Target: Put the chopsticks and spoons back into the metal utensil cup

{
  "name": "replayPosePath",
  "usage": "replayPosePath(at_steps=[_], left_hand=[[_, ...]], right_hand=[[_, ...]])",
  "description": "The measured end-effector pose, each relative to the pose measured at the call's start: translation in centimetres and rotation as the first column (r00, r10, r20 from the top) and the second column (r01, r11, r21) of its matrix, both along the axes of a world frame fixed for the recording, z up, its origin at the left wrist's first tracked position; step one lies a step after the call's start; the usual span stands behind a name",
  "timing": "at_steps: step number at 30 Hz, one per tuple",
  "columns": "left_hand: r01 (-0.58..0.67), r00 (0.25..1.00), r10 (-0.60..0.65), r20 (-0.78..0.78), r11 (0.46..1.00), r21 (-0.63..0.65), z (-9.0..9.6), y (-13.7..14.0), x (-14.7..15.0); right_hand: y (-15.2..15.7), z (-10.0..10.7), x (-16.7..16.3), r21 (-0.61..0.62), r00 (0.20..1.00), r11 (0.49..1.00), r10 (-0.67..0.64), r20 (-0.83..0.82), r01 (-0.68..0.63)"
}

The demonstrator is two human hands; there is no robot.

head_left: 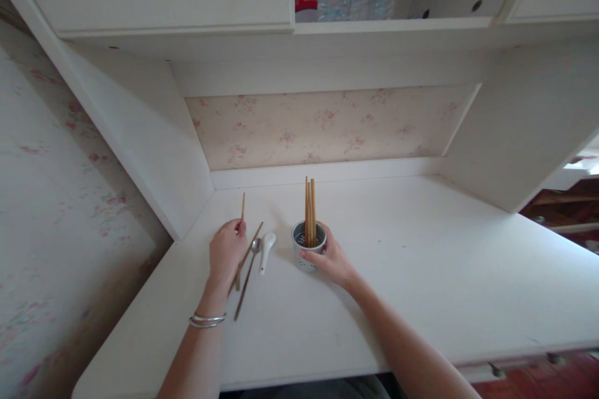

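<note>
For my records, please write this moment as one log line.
left hand: holds chopstick | right hand: grips metal holder | in holder: chopsticks | on table: metal spoon, white spoon

Both arms are bare along the forearms and reach forward from the lower edge of the view, converging towards the middle. The left forearm (194,358) rises steeply with a slight rightward lean, its wrist (214,300) nearly in line with the hand. The left hand (226,252) shows its back to the camera, fingers folded inward and fingertips drawn together in a pinch at the upper right. The right forearm (402,338) slants more, running up and leftward to its wrist (354,280). The right hand (333,259) is curved into a wide grasp, thumb stretched leftward in front, fingers bent behind. The hands stand well apart.
</note>
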State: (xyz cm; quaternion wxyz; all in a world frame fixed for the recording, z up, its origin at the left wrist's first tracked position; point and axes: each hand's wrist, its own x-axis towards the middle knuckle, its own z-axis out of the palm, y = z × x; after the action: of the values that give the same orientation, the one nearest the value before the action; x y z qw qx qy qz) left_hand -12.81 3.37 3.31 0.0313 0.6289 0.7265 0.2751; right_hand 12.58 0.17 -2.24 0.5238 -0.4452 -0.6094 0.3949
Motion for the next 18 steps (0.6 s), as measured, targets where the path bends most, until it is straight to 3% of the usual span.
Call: replayPosePath(at_steps=[5, 8, 11, 14, 18], left_hand=[[0.148, 0.895, -0.243, 0.374, 0.953, 0.264, 4.7, 0.2, 2.9], [0.174, 0.813, -0.380, 0.442, 0.882, 0.437, 8.2, 0.1, 5.2], [0.262, 0.704, -0.509, 0.495, 0.834, 0.486, 10.1, 0.5, 7.5], [0.353, 0.633, -0.559, 0.536, 0.824, 0.443, 9.4, 1.7, 9.5], [0.419, 0.676, -0.518, 0.524, 0.855, 0.305, 5.8, 3.0, 10.9]], right_hand=[[-0.1, 0.2, 0.0, 0.012, 1.000, 1.000, 0.007, 0.007, -0.007], [-0.1, 0.3, 0.0, 0.017, 1.000, 1.000, 0.000, 0.018, 0.000], [-0.3, 0.4, 0.0, 0.026, 1.000, 1.000, 0.009, 0.029, -0.010], [-0.4, 0.6, 0.0, 0.039, 1.000, 0.999, 0.021, 0.020, -0.021], [-0.5, 0.9, 0.0, 0.038, 1.000, 0.999, 0.016, 0.023, -0.017]])
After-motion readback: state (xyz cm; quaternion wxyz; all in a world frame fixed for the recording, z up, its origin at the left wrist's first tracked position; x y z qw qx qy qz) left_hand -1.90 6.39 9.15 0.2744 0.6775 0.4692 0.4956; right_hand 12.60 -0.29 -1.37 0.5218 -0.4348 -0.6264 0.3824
